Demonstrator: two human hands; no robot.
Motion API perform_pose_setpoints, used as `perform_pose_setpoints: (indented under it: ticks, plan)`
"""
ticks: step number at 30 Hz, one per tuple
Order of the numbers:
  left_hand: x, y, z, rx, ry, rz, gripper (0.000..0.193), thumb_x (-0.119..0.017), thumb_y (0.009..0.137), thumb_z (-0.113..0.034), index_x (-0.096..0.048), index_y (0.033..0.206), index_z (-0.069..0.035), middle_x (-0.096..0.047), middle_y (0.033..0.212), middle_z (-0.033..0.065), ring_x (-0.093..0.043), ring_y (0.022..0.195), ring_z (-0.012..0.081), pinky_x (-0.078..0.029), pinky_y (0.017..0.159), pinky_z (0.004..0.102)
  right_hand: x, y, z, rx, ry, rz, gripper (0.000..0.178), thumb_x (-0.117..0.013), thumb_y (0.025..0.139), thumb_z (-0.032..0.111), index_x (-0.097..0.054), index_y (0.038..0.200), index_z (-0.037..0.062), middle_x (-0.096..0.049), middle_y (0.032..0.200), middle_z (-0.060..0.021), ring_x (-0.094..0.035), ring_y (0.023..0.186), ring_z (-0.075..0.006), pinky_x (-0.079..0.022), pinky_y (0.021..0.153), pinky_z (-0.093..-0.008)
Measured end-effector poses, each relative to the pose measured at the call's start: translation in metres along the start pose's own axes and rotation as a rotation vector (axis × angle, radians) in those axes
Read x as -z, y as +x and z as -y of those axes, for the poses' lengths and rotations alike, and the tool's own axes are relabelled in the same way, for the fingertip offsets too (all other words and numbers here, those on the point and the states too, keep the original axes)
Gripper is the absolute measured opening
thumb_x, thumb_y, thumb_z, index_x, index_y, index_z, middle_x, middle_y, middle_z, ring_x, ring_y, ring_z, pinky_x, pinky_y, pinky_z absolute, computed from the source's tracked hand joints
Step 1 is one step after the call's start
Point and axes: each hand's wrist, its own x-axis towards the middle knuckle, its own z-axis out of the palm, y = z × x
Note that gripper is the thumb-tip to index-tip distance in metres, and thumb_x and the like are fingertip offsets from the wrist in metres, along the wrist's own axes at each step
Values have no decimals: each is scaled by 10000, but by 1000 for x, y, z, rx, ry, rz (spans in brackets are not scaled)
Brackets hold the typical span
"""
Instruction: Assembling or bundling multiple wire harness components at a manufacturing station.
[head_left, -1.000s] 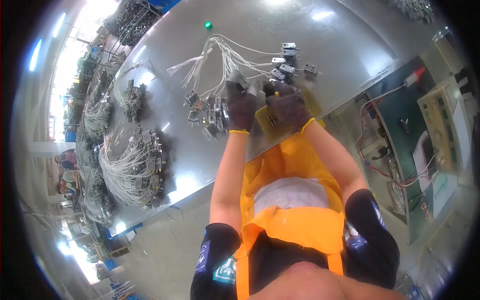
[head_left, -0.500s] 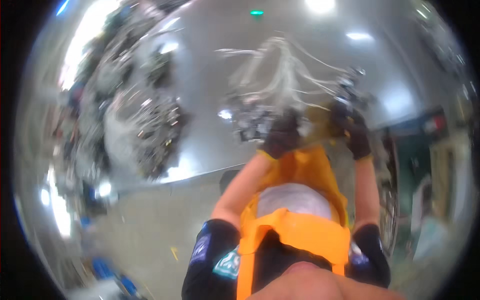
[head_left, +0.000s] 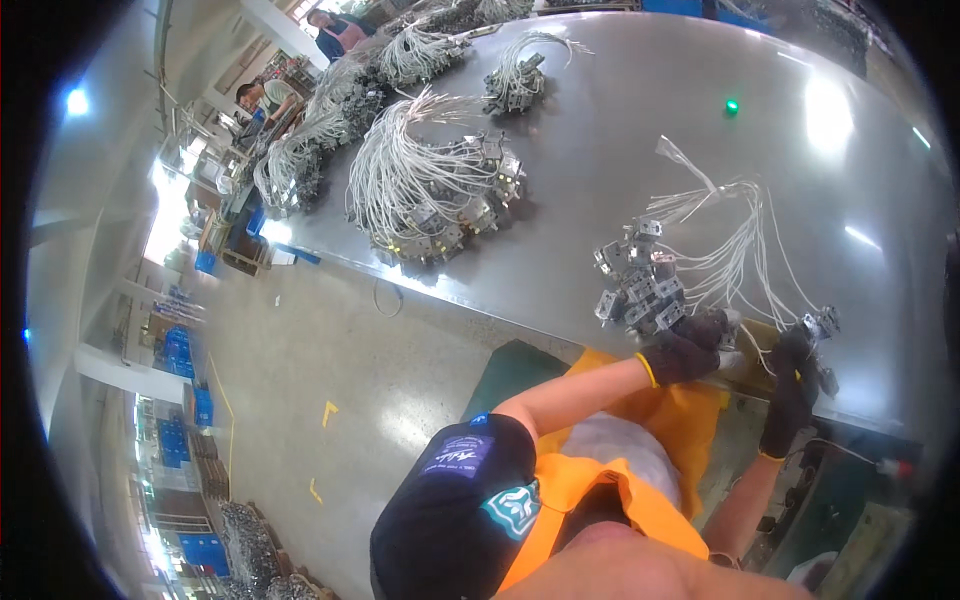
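Observation:
My left hand [head_left: 688, 347], in a dark glove with a yellow cuff, is closed at the table's near edge. A small silver metal part [head_left: 731, 326] shows at its fingertips. Beside that hand lies a cluster of silver metal parts [head_left: 640, 285] with white wires [head_left: 735, 235] arching over the table. My right hand [head_left: 790, 390], gloved alike, is closed around a wired metal part [head_left: 822, 322] whose end sticks out past the fingers. Between the hands sits a yellowish surface [head_left: 757, 345] at the table edge, partly covered by wires and gloves.
A large heap of wired metal parts [head_left: 440, 200] lies left on the metal table [head_left: 600, 130], with a smaller bundle [head_left: 515, 85] behind it. More bundles line the far left edge. Two people stand beyond. A green light spot [head_left: 732, 107] shows on the tabletop.
The view has swung and sharpened from blur, so the table, heaps and my hands sit differently in the picture. Both hands remain by the wired parts at the table's near edge.

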Motion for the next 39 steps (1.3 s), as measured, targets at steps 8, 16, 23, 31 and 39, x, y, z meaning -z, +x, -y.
perform_pose_setpoints:
  ticks: [8,16,23,31,39]
  plan:
    - [12,4,-22,152,-167,86,466,-728,818,-274,-552,1172,-26,-604,995,171,-611,864,320,-489,769,418,-16,-27,29,-70,-313,169,401,-554,957,118,-530,1341,6,-592,1320,-136,-594,1124,-187,-461,947,-309]
    - [-36,2,29,124,-44,294,792,-679,780,-514,-474,1236,101,-477,1289,301,-472,1216,428,-348,1077,484,-7,-37,43,146,-845,391,317,-611,918,173,-638,1195,21,-645,1201,-154,-599,1103,-307,-482,930,-387]
    - [-32,3,34,-16,-292,144,529,-706,821,-158,-491,1276,6,-595,1132,122,-578,1055,227,-469,942,352,-27,-25,44,313,-927,307,331,-578,916,243,-644,1203,93,-661,921,-187,-635,822,-354,-499,761,-418]
    - [-13,11,8,-129,-81,78,522,-786,710,-220,-562,1147,-45,-633,1023,184,-629,970,365,-506,809,442,-32,-27,34,244,-1120,399,189,-543,865,173,-650,997,91,-657,776,-155,-648,747,-352,-524,666,-450]
    - [-28,12,24,293,-688,284,390,-709,763,-91,-576,1126,-39,-643,966,165,-642,908,335,-507,791,407,-50,-34,55,367,-1245,328,151,-540,840,158,-646,851,51,-653,720,-179,-661,676,-338,-523,628,-449]
